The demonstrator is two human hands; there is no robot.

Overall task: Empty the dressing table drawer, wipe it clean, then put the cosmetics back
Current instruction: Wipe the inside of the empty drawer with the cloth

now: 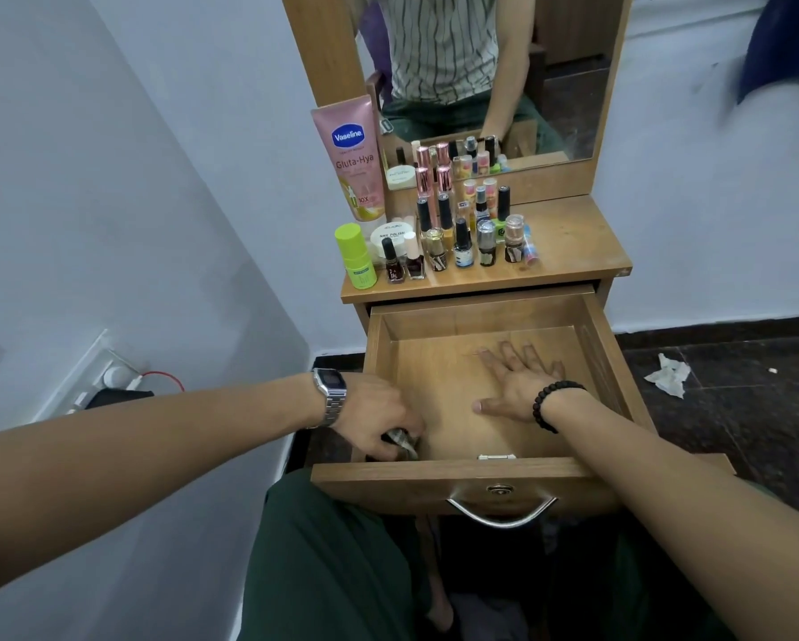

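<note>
Drawer pulled wide open and nearly bare now! Right hand lies spread flat on the drawer floor, while left hand curls round a small item at seven o'clock, possibly a last bottle, hard to tell. Emptying looks almost done; wiping comes next and needs a cloth. Cosmetics crowd the table at twelve o'clock; crumpled tissue lies on the floor at three o'clock.

This was a room in a home, likely a bedroom: a small wooden dressing table with a mirror stood against a pale wall, cosmetics bottles crowding its left edge, above a dark tiled floor.
</note>
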